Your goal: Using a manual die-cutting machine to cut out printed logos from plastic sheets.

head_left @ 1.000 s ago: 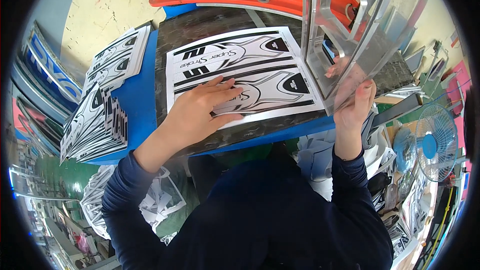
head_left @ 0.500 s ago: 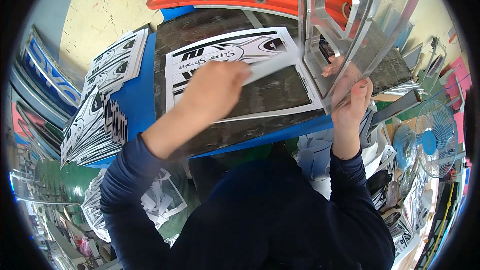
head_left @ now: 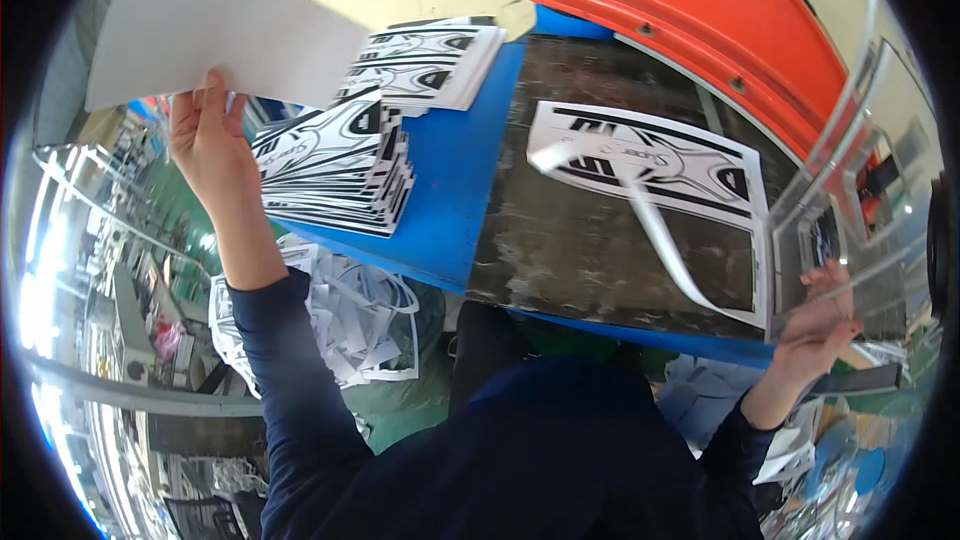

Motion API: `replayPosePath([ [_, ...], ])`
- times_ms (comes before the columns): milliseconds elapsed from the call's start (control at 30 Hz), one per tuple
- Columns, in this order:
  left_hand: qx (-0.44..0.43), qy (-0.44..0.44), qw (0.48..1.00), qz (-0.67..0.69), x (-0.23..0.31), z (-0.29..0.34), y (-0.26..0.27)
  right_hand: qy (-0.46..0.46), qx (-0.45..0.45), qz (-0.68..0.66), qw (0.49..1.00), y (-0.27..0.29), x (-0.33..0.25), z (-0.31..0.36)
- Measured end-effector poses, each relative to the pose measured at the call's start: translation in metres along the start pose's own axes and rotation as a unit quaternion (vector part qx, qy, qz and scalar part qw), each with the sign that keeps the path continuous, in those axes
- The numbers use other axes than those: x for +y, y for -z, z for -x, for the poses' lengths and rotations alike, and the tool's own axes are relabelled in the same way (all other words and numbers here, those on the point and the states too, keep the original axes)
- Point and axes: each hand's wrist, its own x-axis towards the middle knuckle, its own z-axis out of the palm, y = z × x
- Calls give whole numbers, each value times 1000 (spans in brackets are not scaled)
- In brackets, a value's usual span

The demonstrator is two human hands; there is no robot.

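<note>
At the far left my left hand point(head_left: 212, 140) is raised, its thumb and fingers closed on the lower edge of a white paper sheet point(head_left: 225, 30), plain side showing. Just beside it stands a fanned pile of printed black-and-white sheets point(head_left: 335, 155). My right hand point(head_left: 822, 325) is at the right, behind and around the lower edge of an upright clear frame point(head_left: 790, 225), fingers partly seen through it. On the dark cutting board point(head_left: 600, 250) lies a printed sheet point(head_left: 665, 165) with an opening in its near half; a thin white strip point(head_left: 665, 245) of its border curls up.
A second stack of printed sheets point(head_left: 430, 65) sits behind the pile on the blue table point(head_left: 445, 190). Red machine housing point(head_left: 690, 10) rises behind the board. Below the table's left end is a bag of white paper scraps point(head_left: 345, 325); more scraps point(head_left: 705, 395) lie below the right.
My left hand has gone from above the board to the far left, carrying the white sheet away from the printed one. The view has turned left. My right hand stays at the clear frame.
</note>
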Motion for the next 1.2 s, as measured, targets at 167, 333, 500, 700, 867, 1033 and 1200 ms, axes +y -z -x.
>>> replayPosePath([
  [167, -20, 27, 829, -559, -22, 16, 68, -2, 35, -10, 999, -1, -4, 1],
  [333, -257, -162, 831, -466, -57, 61, 107, -7, -10, -47, 999, 1, 1, -2],
  [500, -372, -94, 882, -275, -37, 96, -22, 39, -44, 114, 992, 2, -2, 3],
  [700, -655, -57, 720, -222, -62, 146, -130, 52, -53, 100, 992, -20, -5, 4],
  [867, -713, -64, 668, -204, -78, 161, -145, 38, -101, 164, 980, -25, -37, -10],
  [1033, -709, -51, 672, -210, -39, 173, -121, 102, -157, 300, 935, -49, -87, -41],
  [1200, -697, -103, 675, -219, -4, 188, -102, 177, -239, 445, 845, -61, -90, -63],
])
